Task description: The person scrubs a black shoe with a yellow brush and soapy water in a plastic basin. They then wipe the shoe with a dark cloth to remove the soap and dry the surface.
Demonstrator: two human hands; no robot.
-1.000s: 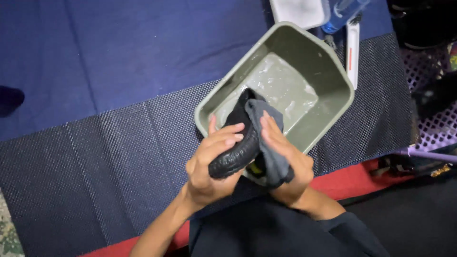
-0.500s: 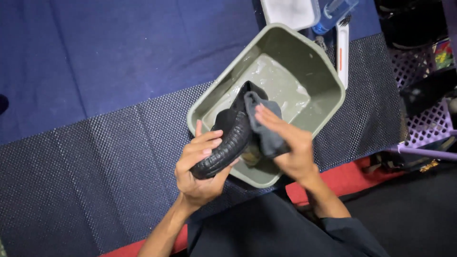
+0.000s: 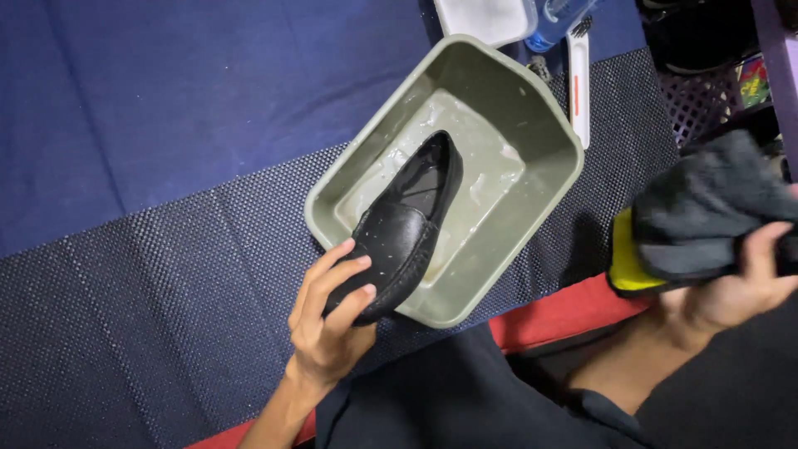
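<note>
— Left hand (image 3: pixel 326 333) has its grip closed round the black shoe (image 3: pixel 402 231), heel out over the green basin (image 3: pixel 544 125).
— Wet leather could slip; right hand (image 3: pixel 731 287) is clamped on the grey cloth (image 3: pixel 706 208).

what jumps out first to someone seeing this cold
A black loafer held at its toe by the left hand, lying over the near rim of a grey-green basin of soapy water at the centre. At the right edge, the right hand grips a dark grey cloth over something yellow. Under it all lies a dark dotted mat.
</note>
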